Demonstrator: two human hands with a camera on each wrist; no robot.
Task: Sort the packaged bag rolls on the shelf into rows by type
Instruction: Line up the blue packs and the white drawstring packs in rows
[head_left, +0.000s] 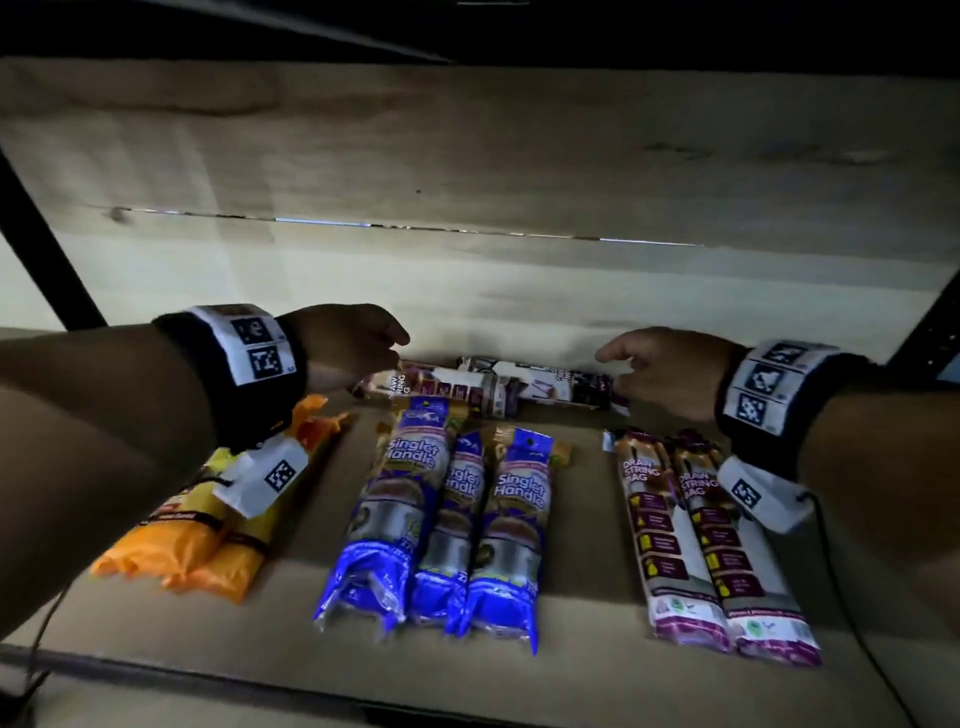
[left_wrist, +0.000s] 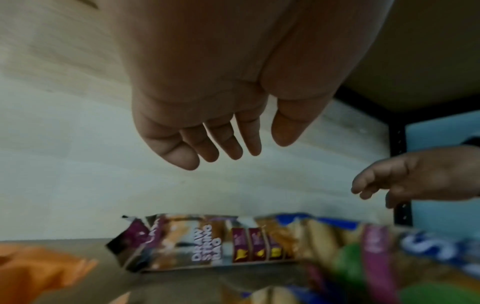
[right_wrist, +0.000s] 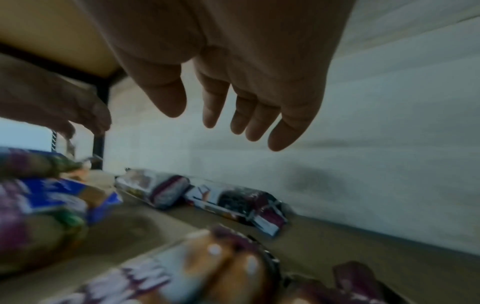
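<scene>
- While both hang empty with fingers relaxed, I hold my left hand (head_left: 345, 343) and right hand (head_left: 670, 371) over 2 purple-and-white drawstring-bag packets (head_left: 457, 387) lying crosswise at 12 o'clock.
- These strays likely belong with the 2 matching purple-and-white packets (head_left: 717, 545) at 4 o'clock.

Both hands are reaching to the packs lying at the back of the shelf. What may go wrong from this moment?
1. The two back packs lie crosswise, end to end by the wall; pulled forward, they may knock the blue packs out of row.
2. The left hand and right hand are both open and hold nothing; a hasty grab on slippery film may slip.
3. The left forearm hangs over the orange packs and may brush them.
</scene>
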